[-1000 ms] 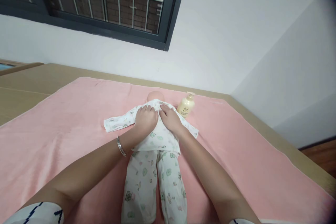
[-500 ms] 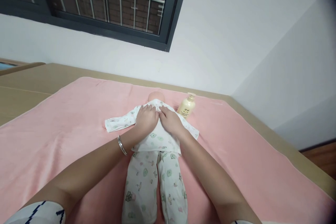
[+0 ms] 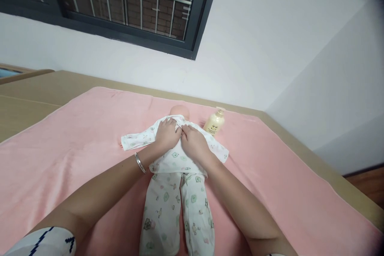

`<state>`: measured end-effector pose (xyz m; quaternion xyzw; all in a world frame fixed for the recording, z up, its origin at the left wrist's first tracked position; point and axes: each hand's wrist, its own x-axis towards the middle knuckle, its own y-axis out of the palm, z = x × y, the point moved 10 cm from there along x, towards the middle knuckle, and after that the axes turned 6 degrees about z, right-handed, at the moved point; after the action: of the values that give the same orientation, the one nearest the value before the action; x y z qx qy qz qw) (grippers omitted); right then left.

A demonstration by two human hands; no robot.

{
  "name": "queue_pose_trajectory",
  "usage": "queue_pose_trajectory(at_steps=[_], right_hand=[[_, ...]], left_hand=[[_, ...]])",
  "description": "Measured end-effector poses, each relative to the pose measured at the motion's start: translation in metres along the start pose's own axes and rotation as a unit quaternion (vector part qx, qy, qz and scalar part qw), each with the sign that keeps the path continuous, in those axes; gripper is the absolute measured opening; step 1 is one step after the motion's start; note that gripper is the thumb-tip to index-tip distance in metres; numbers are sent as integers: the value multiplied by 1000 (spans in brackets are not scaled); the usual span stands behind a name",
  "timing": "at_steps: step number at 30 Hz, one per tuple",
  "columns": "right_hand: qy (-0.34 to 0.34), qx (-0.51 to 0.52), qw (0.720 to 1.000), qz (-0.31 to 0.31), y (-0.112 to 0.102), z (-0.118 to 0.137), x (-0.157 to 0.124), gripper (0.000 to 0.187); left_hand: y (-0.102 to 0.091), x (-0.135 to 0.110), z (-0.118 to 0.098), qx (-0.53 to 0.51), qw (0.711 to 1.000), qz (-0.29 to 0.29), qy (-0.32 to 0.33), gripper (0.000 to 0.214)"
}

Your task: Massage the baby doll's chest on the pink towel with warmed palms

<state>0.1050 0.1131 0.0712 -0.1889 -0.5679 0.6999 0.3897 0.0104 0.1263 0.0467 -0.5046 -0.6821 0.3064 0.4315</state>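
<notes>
A baby doll lies on its back on a pink blanket (image 3: 75,136), its bare head (image 3: 179,110) pointing away from me. It wears a white printed shirt (image 3: 177,161) and matching trousers (image 3: 163,212). My left hand (image 3: 166,134), with a silver bracelet (image 3: 139,163) on the wrist, rests on the doll's chest with its fingers curled at the shirt's collar. Beside it and touching it, my right hand (image 3: 193,142) has its fingers pressed on the same shirt front. The doll's left sleeve (image 3: 135,140) lies spread out flat.
A cream pump bottle (image 3: 214,122) stands on the blanket just right of the doll's head. The blanket covers a tan surface (image 3: 33,96) that ends at a white wall. A dark barred window (image 3: 120,0) is above, and wooden floor (image 3: 369,184) shows at the right.
Both hands have stayed at the doll's collar, drawing slightly closer together. The view has shifted a little.
</notes>
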Motion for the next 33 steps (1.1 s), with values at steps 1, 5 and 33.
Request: queue_pose_trajectory(at_steps=[1,5,33], right_hand=[[-1,18,1000,4,2,-5,3,41],[16,79,997,3,11,-31,18,47],[-30,110,983,-147,-16,-18,1,50]], left_hand=[[0,-1,0,-2,1000,-8,0,39],[1,-5,0,-15,1000,-26,2,42],[-7,-17,10,-148,980,-128,30,49]])
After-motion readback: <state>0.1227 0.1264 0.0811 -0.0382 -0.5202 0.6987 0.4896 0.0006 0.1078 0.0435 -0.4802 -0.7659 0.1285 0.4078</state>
